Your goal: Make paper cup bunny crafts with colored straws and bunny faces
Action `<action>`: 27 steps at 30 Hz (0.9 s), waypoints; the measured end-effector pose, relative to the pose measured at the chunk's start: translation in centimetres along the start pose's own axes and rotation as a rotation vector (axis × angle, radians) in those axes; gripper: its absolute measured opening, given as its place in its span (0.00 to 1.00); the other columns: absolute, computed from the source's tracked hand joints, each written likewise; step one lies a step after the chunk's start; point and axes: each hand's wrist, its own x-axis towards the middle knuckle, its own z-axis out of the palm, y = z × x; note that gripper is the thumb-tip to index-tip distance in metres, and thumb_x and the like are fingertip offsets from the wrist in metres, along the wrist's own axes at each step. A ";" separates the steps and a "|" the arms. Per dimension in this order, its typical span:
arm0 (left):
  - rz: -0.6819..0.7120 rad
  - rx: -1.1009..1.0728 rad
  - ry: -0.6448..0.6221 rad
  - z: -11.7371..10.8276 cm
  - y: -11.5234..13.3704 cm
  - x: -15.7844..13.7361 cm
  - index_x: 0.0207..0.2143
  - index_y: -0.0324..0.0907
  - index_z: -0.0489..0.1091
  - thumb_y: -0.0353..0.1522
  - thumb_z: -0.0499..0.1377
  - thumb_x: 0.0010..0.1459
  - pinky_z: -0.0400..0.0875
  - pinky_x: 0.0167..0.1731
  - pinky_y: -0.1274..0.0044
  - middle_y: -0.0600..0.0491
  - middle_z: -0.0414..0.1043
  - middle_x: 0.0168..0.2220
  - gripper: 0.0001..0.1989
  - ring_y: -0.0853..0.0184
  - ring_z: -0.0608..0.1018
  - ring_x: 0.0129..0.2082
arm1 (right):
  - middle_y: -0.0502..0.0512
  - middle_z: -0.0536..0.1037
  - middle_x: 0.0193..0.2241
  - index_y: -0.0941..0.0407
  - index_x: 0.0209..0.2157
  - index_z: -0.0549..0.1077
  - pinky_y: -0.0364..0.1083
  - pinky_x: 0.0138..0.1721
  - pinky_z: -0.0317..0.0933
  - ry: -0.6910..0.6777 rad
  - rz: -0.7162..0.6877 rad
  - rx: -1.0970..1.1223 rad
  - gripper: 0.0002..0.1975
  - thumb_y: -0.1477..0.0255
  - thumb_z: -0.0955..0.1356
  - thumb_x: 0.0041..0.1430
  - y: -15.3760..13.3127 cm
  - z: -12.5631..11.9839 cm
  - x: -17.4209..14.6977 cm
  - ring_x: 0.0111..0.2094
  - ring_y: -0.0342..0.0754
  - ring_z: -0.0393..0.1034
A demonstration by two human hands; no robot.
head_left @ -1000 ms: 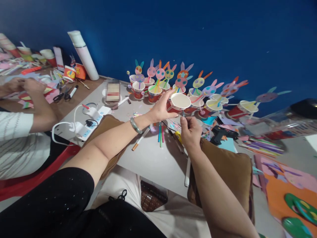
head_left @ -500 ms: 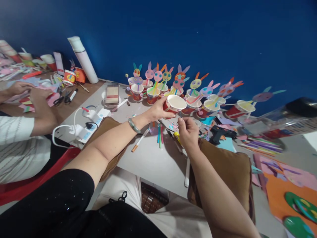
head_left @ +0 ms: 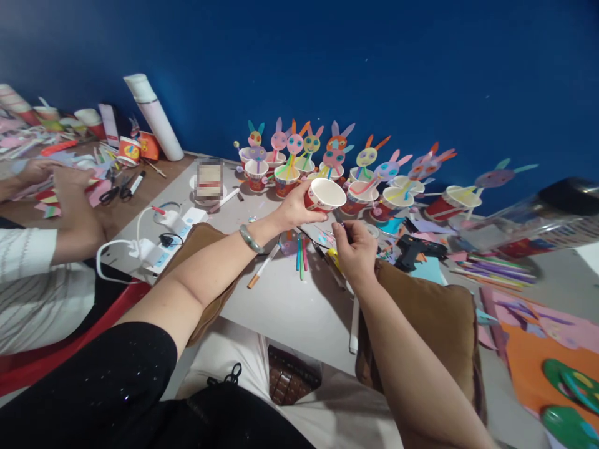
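Observation:
Wrapped around a red and white paper cup (head_left: pixel 324 196), my left hand (head_left: pixel 298 207) holds it tilted above the table, its open mouth facing up toward me. My right hand (head_left: pixel 356 246) is closed just right of and below the cup, apart from it. Thumb and index finger press together on a small dark thing, too little of which shows to name. Behind the cup stand several paper cups with paper rabbit heads (head_left: pixel 294 144) on strips. Below the hands lie several coloured sticks (head_left: pixel 302 255), an orange-tipped marker (head_left: pixel 258 268) and a white pen (head_left: pixel 354 330).
A black glue gun (head_left: pixel 416 251) and coloured pencils (head_left: pixel 496 271) lie to the right, near a clear bottle (head_left: pixel 528 218). Brown cushions (head_left: pixel 425 324) sit at the table edge. A power strip (head_left: pixel 180 237) is at left, beside another person's hands (head_left: pixel 70 181) over coloured paper.
The view has shifted slightly. My left hand still holds the cup in nearly the same pose. My right hand has turned a little, and a dark bit now shows at its fingertips.

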 end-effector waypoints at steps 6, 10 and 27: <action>-0.060 0.020 -0.023 0.0 1.3 -0.4 0.49 0.37 0.67 0.31 0.72 0.39 0.72 0.56 0.64 0.43 0.78 0.48 0.32 0.57 0.79 0.50 | 0.51 0.73 0.23 0.54 0.32 0.71 0.46 0.30 0.53 0.012 -0.065 -0.204 0.16 0.56 0.64 0.65 0.3 -0.4 -0.2 0.24 0.46 0.62; -0.089 0.024 -0.029 -0.1 1.8 -0.5 0.49 0.36 0.67 0.32 0.73 0.39 0.73 0.55 0.65 0.42 0.77 0.49 0.33 0.57 0.80 0.50 | 0.54 0.75 0.24 0.54 0.34 0.73 0.46 0.29 0.50 0.027 -0.115 -0.327 0.17 0.56 0.63 0.66 0.6 -0.5 -0.2 0.24 0.48 0.64; -0.117 0.111 0.002 -0.1 1.5 -0.5 0.47 0.36 0.69 0.33 0.74 0.39 0.72 0.55 0.64 0.45 0.79 0.47 0.32 0.57 0.80 0.48 | 0.56 0.76 0.25 0.55 0.35 0.74 0.47 0.28 0.46 0.020 -0.157 -0.456 0.20 0.55 0.61 0.68 0.6 -1.0 0.0 0.23 0.46 0.62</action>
